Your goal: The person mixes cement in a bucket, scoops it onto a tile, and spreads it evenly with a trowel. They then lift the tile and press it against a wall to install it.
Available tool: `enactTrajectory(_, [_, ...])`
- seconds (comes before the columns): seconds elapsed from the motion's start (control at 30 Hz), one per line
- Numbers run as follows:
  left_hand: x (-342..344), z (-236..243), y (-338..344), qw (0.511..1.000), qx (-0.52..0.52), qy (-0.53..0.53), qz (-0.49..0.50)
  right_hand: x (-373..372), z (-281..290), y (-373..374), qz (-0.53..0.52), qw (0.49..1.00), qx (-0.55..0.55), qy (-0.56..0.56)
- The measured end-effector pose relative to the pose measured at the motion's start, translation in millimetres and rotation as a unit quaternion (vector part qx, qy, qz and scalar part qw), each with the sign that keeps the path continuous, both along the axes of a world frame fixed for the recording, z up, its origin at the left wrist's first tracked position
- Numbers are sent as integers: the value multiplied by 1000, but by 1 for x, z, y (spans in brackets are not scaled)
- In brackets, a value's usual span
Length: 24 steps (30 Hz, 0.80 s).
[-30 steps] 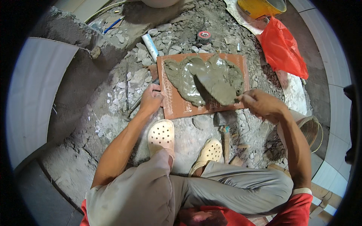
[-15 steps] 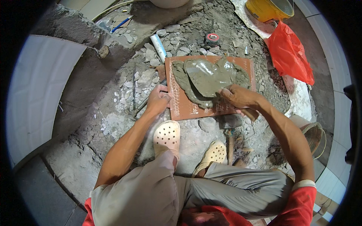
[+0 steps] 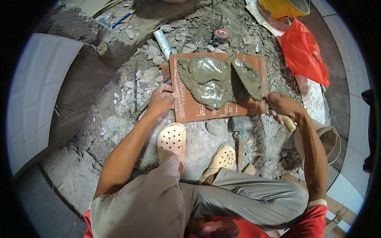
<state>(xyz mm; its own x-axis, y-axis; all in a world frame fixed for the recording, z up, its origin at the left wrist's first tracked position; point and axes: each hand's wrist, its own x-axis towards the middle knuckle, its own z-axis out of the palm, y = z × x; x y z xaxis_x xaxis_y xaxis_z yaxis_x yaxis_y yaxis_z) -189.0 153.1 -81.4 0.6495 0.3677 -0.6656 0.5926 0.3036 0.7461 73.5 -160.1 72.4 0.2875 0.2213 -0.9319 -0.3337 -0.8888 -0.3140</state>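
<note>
A reddish-brown tile (image 3: 187, 113), ribbed or patterned along its edges, lies tilted slightly in front of my feet. Wet grey mortar (image 3: 208, 79) is spread thick over its middle, with a shiny smoothed surface. My left hand (image 3: 162, 101) grips the tile's left edge, fingers bent around it. In my right hand (image 3: 283, 106), beside the tile's right edge, is a trowel (image 3: 247, 78). Its mortar-coated blade stands tilted on edge in the right part of the mortar, and the end of its wooden handle (image 3: 289, 124) sticks out below my fist.
Rubble surrounds the tile. A hammer (image 3: 240, 125) lies just below it; a tape measure (image 3: 220, 36) and a blue-white tube (image 3: 162, 44) lie beyond. To the right are a red plastic bag (image 3: 304, 53), a yellow bucket (image 3: 278, 8) and a tipped bucket (image 3: 313, 137). A broken ledge (image 3: 75, 29) stands left.
My right hand has moved right with the trowel, turning its blade from lying flat on the mortar to standing on edge. My left hand stays on the tile edge.
</note>
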Motion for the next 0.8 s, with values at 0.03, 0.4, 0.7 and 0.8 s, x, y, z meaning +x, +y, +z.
enactTrajectory(0.03, [1,2,0,1000,-1,7,0,-6,-8,2,-9,999,8,49])
enactTrajectory(0.4, [1,7,3,999,-31,8,10,-41,-25,29,60,993,37,99])
enactTrajectory(0.7, [1,4,4,999,-36,5,14,-49,-29,38,141,982,84,99])
enactTrajectory(0.8, [1,6,4,999,-40,6,16,-50,-31,40,168,978,92,83])
